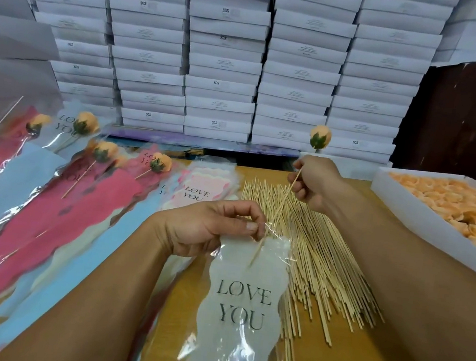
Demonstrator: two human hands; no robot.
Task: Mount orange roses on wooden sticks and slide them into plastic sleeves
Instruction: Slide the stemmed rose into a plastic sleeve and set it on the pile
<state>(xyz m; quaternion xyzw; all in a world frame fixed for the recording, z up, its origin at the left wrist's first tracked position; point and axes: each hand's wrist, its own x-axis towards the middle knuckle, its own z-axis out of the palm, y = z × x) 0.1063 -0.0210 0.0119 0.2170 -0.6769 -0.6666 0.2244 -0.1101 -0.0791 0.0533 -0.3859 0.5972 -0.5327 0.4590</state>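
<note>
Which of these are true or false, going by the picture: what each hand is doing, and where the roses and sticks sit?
1. The right hand holds a stick topped with an orange rose. True.
2. The left hand rests empty on the table. False: it pinches open the plastic sleeve.
3. The stick's lower tip is entering the sleeve. True.
4. The box of roses sits on the person's left. False: right.

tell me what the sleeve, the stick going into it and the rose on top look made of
The sleeve looks like thin clear plastic film: glossy glare streaks, crinkles, with a matte whitish printed panel inside. The stick looks like bare pale wood or bamboo, unvarnished, matching the loose pile. The rose looks artificial, matte peach petals with a green base, perhaps foam or soap; the picture cannot settle which.
</note>
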